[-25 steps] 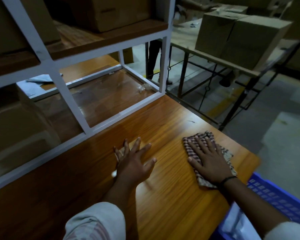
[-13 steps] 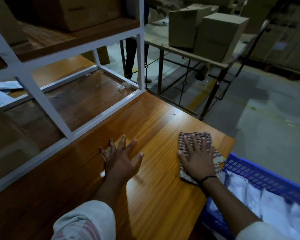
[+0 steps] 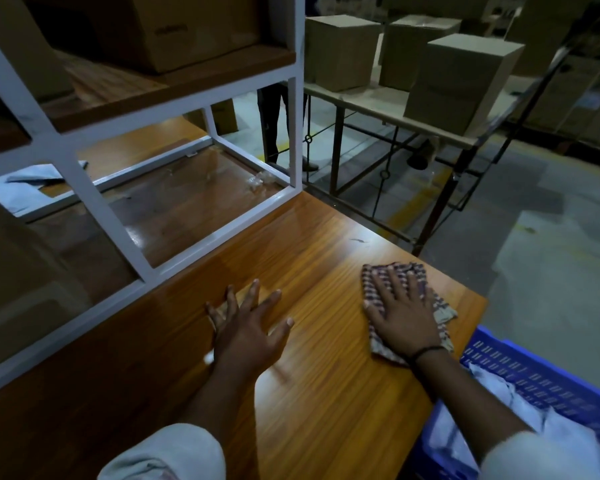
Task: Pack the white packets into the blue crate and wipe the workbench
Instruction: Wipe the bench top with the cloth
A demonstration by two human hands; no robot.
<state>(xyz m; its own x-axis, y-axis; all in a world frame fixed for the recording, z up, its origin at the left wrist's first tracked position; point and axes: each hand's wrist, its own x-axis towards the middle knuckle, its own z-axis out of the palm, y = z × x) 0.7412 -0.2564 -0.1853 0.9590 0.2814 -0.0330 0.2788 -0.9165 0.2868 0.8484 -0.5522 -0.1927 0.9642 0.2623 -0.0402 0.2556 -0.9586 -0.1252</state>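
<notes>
One worktop (image 3: 326,393): glossy orange-brown wood, with a white metal shelf frame (image 3: 94,206) along its far edge.
Crate (image 3: 534,379): blue perforated plastic, just beyond the worktop's right edge and lower.
Packets (image 3: 490,382): white, crumpled, lying inside the crate.
Cloth (image 3: 442,308): red-and-white checked fabric, near the far right corner.
Right hand (image 3: 404,313): flat on the cloth, fingers straight and spread, pressing it.
Left hand (image 3: 248,327): flat mid-worktop, fingers splayed wide.

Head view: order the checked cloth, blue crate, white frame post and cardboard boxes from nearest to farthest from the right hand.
1. checked cloth: directly under the right hand.
2. blue crate: just right of it, beside the workbench.
3. white frame post: ahead-left, at the workbench's far edge.
4. cardboard boxes: on the far table beyond.
</notes>
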